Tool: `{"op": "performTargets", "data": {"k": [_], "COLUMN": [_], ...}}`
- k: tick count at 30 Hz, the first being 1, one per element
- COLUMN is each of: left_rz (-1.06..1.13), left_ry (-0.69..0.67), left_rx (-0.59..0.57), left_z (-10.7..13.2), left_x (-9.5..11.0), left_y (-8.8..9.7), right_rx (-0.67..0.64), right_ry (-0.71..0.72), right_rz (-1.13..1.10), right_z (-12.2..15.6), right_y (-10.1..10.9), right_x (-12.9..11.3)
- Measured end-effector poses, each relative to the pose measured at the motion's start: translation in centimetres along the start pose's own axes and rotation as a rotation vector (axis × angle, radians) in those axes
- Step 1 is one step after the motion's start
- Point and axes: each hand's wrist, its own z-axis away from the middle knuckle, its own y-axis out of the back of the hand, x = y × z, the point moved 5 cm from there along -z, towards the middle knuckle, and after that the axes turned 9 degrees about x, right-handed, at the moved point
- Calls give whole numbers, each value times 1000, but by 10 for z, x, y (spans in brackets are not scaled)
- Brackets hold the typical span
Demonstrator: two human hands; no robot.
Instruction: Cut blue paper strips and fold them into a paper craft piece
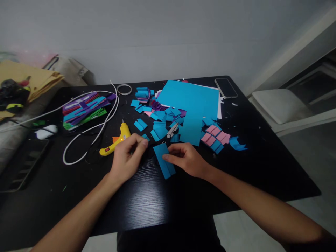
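My right hand (187, 159) pinches a folded blue paper strip (164, 162) between thumb and fingers, over the front part of the table. To its left, my left hand (128, 155) is closed, thumb against forefinger. A small blue paper piece (146, 137) shows right at those fingertips; whether it is held or lies behind them I cannot tell. Scissors (172, 131) lie just beyond the strip, their handles partly hidden. Around them are several cut and folded blue paper pieces (159, 131). A yellow glue gun (123, 134) lies beside my left hand.
Large blue sheets (191, 98) lie at the back, near a phone (225, 87). Pink and blue folded pieces (214, 136) sit at right. At left are bundled coloured strips (84, 108), a looped white cable (67, 150) and a white mouse (46, 132). A wall (162, 35) stands behind the black table (249, 175).
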Motion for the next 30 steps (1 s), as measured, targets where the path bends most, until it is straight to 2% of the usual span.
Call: {"op": "performTargets", "data": {"k": [4,11,16,22,30], "left_rz": [-1,95,98,80,113], "left_ry": [33,133,140,121,187], "left_rx": [52,-146,-203,-318,-323], "left_z": [-5,3,7,11,12], "left_x": [-6,-5,1,-1,-3], "left_y": [5,-14,-19,-25,-27], "right_rx": [26,38,-16,100,138], "right_ry": [-5,9,-11,84,141], "right_rz": [-16,-21,-1,24,35], "right_z": [-2,-1,0,-2,-1], "right_y": [3,2,-2,5,8], "right_x": [0,-1,-1,-5,-5]}}
